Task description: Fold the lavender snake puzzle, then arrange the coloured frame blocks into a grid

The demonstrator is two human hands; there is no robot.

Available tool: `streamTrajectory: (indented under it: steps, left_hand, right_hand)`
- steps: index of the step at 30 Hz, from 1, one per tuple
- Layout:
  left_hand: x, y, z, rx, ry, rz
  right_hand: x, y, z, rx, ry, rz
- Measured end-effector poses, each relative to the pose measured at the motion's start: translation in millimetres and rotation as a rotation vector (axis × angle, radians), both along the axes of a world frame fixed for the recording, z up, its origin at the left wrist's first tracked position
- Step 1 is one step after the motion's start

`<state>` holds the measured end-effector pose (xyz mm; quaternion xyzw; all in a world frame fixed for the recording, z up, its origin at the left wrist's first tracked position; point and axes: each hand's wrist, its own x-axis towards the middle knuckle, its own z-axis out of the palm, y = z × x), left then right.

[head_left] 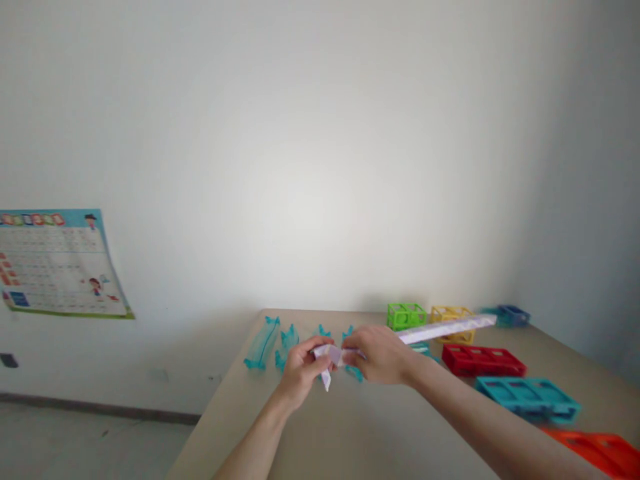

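Note:
A long pale lavender-and-white patterned strip (pixel 450 327) is held above the table between my two hands. My left hand (pixel 299 371) pinches its folded end, where a short tail hangs down below the thumb. Close beside it, my right hand (pixel 377 353) grips the strip near the fold with its fingers closed. From there the long free part runs behind my right hand and out to the right. I cannot tell whether it is paper or ribbon. Behind my hands lie several translucent teal plastic pieces (pixel 263 343), partly hidden by my fingers.
On the beige table (pixel 340 433), a green frame box (pixel 406 316) and a yellow one (pixel 453 313) stand at the back. A red tray (pixel 483 360), a teal tray (pixel 527 397), an orange tray (pixel 600 450) and a dark blue box (pixel 514 316) line the right. A poster (pixel 60 267) hangs on the left wall.

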<state>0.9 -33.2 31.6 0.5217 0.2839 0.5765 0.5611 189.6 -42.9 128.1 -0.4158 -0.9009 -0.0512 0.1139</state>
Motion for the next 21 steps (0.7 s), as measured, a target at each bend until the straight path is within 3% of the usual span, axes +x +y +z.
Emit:
streamTrajectory:
  steps: [7, 13, 21]
  left_hand:
    - [9, 9, -5.7, -0.013, -0.126, 0.307]
    - [9, 14, -13.6, -0.016, -0.172, 0.336]
    - [22, 10, -17.4, 0.001, -0.079, 0.295]
  right_hand:
    - [-27, -10, -27.4, 0.322, 0.082, -0.211]
    - [-30, -5, -51.6, 0.374, 0.138, -0.182]
    - [-25, -4, -54.5, 0.336, 0.174, -0.169]
